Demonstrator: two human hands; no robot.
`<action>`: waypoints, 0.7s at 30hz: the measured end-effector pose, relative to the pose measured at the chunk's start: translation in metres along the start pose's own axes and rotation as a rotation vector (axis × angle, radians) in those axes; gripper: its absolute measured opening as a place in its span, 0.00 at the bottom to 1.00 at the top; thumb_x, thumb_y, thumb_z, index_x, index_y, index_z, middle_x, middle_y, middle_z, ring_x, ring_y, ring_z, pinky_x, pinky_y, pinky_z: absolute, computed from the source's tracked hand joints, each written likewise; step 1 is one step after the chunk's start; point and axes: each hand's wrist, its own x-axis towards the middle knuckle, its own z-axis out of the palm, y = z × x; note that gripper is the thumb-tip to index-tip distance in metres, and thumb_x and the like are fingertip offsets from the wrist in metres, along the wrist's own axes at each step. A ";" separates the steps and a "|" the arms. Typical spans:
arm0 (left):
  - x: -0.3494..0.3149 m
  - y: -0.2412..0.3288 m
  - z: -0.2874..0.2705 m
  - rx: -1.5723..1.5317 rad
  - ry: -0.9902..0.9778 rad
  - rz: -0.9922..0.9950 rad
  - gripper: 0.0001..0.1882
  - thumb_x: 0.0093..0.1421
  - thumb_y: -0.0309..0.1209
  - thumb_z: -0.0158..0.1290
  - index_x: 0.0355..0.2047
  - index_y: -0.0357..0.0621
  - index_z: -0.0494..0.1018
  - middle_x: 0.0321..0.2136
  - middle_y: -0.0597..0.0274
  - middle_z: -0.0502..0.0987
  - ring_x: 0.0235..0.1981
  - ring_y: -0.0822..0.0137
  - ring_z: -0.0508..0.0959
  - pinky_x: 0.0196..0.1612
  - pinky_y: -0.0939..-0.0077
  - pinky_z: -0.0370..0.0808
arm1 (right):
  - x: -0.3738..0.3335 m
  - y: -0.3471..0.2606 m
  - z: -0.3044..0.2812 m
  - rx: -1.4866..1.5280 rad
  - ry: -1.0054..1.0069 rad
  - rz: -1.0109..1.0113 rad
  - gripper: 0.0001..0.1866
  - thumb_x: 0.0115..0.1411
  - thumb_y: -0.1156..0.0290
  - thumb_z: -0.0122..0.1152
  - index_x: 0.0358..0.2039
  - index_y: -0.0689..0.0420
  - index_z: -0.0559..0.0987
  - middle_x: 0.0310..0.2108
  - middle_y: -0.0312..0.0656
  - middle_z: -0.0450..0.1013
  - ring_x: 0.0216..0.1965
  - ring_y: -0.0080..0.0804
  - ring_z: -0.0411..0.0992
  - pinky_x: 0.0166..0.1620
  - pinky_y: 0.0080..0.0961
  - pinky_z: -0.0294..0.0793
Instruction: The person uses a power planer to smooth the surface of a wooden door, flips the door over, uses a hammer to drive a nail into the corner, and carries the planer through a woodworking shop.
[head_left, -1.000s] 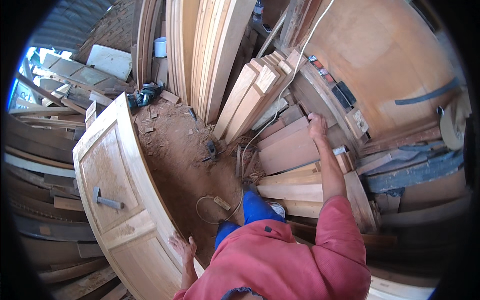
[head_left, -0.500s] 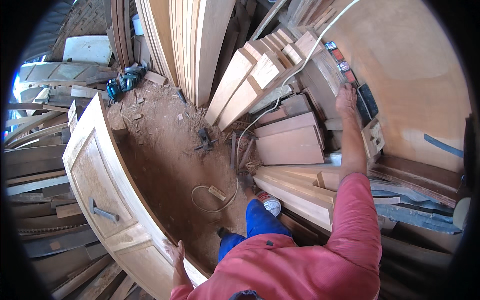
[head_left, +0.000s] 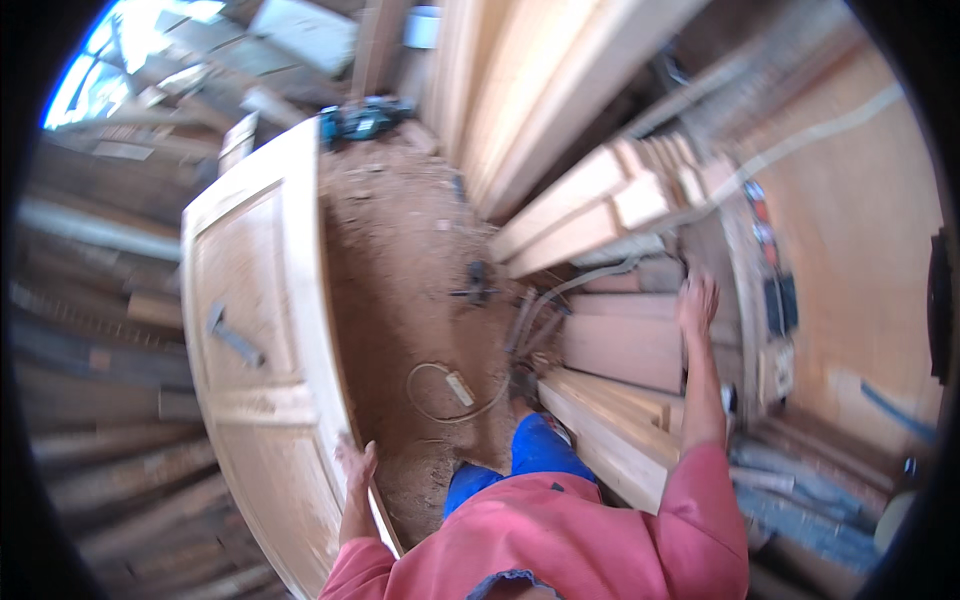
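My left hand [head_left: 356, 462] rests on the long edge of a pale panelled wooden door [head_left: 265, 404], its fingers stretched and the thumb apart. A hammer [head_left: 236, 336] lies on the door's face, beyond that hand. My right hand [head_left: 698, 300] hovers over brown boards [head_left: 625, 340] at the right, its fingers curled. Blur hides what those fingers hold, though a thin dark shape shows at their tips. Just right of it, small red and black boxes [head_left: 760, 225] and a dark case [head_left: 781, 305] sit along a ledge against a plywood sheet [head_left: 860, 290].
Stacked timber [head_left: 610, 205] and tall planks [head_left: 540, 90] stand ahead. On the dusty floor lie a teal power tool [head_left: 365, 118], a dark metal tool [head_left: 477, 284] and a white socket block [head_left: 460, 388] on a looped cord. Wood pieces [head_left: 110, 370] pile up at the left.
My right hand has drawn back from the boxes on the ledge to above the brown boards. My left hand stays at the door's edge. The whole view has swung and blurred.
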 end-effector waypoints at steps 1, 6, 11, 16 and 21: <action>0.001 -0.001 0.000 -0.017 0.006 -0.007 0.52 0.56 0.49 0.55 0.69 0.31 0.41 0.66 0.27 0.49 0.67 0.30 0.47 0.70 0.49 0.43 | -0.027 -0.032 0.014 0.070 0.004 -0.065 0.15 0.60 0.69 0.51 0.44 0.61 0.76 0.47 0.59 0.70 0.50 0.56 0.67 0.55 0.48 0.65; -0.006 0.006 -0.017 -0.136 0.097 0.100 0.47 0.57 0.47 0.54 0.67 0.32 0.48 0.65 0.27 0.51 0.68 0.32 0.46 0.70 0.49 0.42 | -0.218 -0.157 0.160 0.318 -0.785 -0.598 0.11 0.54 0.65 0.54 0.25 0.57 0.80 0.28 0.54 0.76 0.36 0.53 0.75 0.39 0.50 0.72; -0.064 -0.078 0.050 -0.268 0.314 0.163 0.43 0.56 0.46 0.55 0.63 0.29 0.57 0.64 0.29 0.53 0.67 0.33 0.50 0.70 0.50 0.47 | -0.330 -0.358 0.040 0.569 -1.252 -0.827 0.18 0.57 0.60 0.56 0.41 0.58 0.80 0.41 0.53 0.77 0.44 0.51 0.75 0.48 0.41 0.74; -0.197 -0.154 0.118 -0.248 0.549 0.063 0.43 0.50 0.40 0.57 0.63 0.31 0.56 0.64 0.30 0.55 0.67 0.35 0.52 0.68 0.46 0.49 | -0.383 -0.436 -0.002 0.333 -1.056 -1.125 0.16 0.56 0.63 0.51 0.38 0.58 0.82 0.41 0.55 0.76 0.45 0.56 0.74 0.50 0.46 0.73; -0.330 -0.248 0.164 -0.316 0.571 -0.127 0.44 0.49 0.39 0.56 0.64 0.35 0.56 0.64 0.30 0.54 0.67 0.35 0.52 0.68 0.46 0.50 | -0.444 -0.458 -0.029 0.294 -0.894 -1.039 0.15 0.56 0.64 0.50 0.33 0.58 0.82 0.40 0.55 0.76 0.45 0.56 0.74 0.50 0.47 0.72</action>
